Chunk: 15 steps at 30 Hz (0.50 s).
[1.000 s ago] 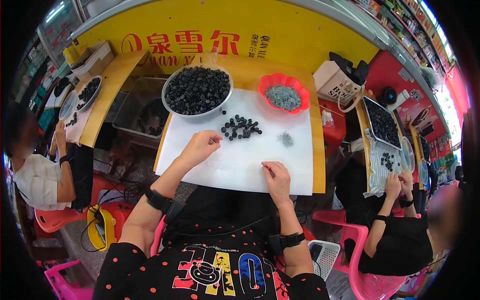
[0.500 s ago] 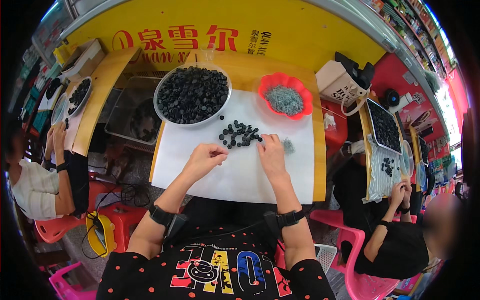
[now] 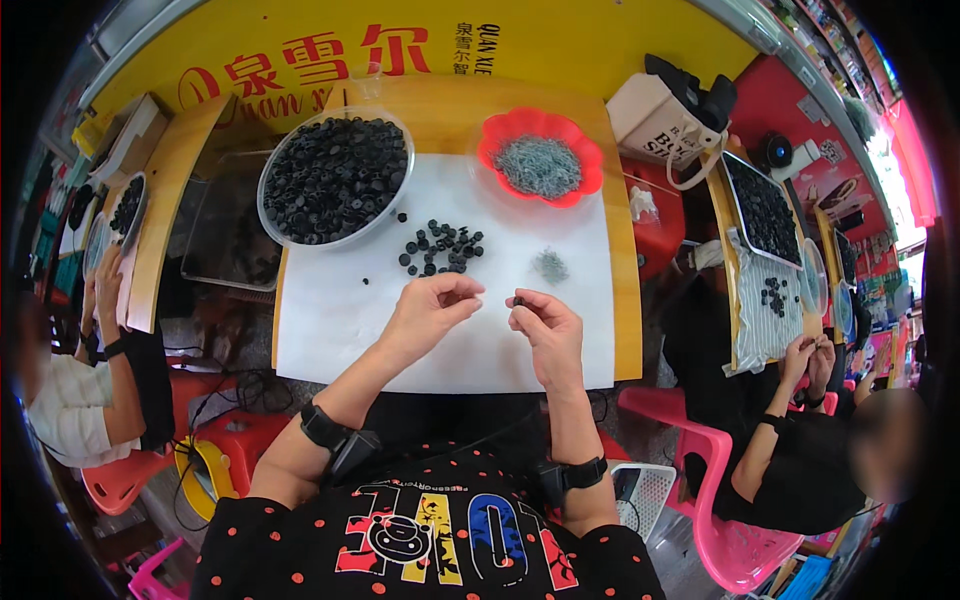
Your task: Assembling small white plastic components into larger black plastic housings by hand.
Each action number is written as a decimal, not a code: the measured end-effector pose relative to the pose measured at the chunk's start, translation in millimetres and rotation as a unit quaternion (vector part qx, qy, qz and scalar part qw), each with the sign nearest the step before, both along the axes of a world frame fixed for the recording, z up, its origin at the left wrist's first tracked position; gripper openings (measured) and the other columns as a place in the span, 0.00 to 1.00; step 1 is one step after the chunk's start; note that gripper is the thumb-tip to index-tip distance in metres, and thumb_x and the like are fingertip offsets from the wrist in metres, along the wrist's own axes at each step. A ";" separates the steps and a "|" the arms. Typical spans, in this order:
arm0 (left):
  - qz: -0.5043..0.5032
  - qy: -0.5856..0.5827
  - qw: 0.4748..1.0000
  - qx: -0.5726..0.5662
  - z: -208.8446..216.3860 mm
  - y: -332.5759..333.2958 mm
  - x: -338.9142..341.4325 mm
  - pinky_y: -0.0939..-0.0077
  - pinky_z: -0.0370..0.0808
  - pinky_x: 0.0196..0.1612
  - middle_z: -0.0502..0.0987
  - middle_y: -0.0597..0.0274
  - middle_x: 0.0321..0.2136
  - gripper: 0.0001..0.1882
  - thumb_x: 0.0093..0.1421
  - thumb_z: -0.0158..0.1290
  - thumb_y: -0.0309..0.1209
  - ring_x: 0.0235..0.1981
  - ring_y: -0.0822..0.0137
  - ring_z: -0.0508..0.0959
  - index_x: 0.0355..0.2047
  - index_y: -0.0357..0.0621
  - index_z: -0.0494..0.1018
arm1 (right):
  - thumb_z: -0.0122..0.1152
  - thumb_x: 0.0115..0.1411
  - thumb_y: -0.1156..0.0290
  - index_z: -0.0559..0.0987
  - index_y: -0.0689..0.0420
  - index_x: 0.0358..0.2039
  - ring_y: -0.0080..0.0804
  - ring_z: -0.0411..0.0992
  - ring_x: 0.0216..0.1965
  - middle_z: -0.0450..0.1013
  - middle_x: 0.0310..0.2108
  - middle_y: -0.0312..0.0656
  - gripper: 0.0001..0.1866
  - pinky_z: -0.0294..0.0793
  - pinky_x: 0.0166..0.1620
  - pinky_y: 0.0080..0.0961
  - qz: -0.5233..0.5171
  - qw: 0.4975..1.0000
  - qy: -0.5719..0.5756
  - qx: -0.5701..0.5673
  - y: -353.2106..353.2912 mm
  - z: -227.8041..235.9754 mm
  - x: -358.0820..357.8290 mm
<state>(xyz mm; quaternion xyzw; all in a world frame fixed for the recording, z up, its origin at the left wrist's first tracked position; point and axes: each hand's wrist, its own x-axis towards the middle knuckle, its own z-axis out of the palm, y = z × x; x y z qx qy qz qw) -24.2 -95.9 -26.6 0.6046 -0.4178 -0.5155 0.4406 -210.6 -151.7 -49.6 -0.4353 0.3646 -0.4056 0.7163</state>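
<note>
My left hand (image 3: 430, 315) hovers over the white sheet, thumb and fingertips pinched together; anything between them is too small to make out. Facing it, my right hand (image 3: 550, 335) pinches a small round black cap-like piece (image 3: 518, 301) between thumb and finger. The fingertips of the two hands are slightly apart. Just beyond my left hand lies a loose cluster of the same black pieces (image 3: 440, 247). A lone black piece (image 3: 365, 282) rests left of that hand. Beyond my right hand sits a small heap of fine, greyish wire-like pieces (image 3: 549, 265).
A large clear bowl (image 3: 263, 205) heaped with black pieces stands at the far left of the table. At the far right is a red flower-shaped bowl (image 3: 592, 180) of grey wire-like bits. A cream bag (image 3: 650, 115) stands beyond the table's right side. People work at tables on both sides.
My right hand has left the cluster's edge and come nearer, a black piece in its fingertips. My left hand has closed the gap toward it. The lone piece at left now shows. The view has shifted.
</note>
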 end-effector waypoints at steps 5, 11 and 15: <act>-0.004 -0.030 0.986 -0.162 18.2 -5.8 -26.1 0.81 0.73 0.35 0.78 0.64 0.31 0.07 0.56 0.57 0.23 0.31 0.75 0.76 0.35 0.35 0.78 | 0.55 0.58 0.82 0.76 0.67 0.43 0.25 0.72 0.33 0.75 0.37 0.44 0.12 0.75 0.38 0.21 0.019 0.983 -0.131 0.129 8.3 -1.5 -15.4; 0.003 -0.104 0.992 -0.071 6.1 -24.6 -17.3 0.77 0.73 0.35 0.77 0.59 0.28 0.08 0.55 0.56 0.24 0.29 0.71 0.77 0.35 0.36 0.78 | 0.57 0.57 0.81 0.77 0.65 0.42 0.24 0.73 0.33 0.75 0.38 0.42 0.11 0.76 0.37 0.20 0.003 0.969 -0.158 0.189 -0.9 -9.8 -32.7; -0.033 -0.239 0.964 -0.110 -0.8 -48.5 -24.2 0.75 0.74 0.35 0.78 0.54 0.29 0.08 0.53 0.56 0.24 0.30 0.66 0.78 0.34 0.35 0.78 | 0.56 0.58 0.81 0.77 0.66 0.42 0.21 0.71 0.31 0.74 0.35 0.40 0.11 0.72 0.36 0.16 -0.081 0.987 -0.092 0.107 -3.8 -17.7 -40.6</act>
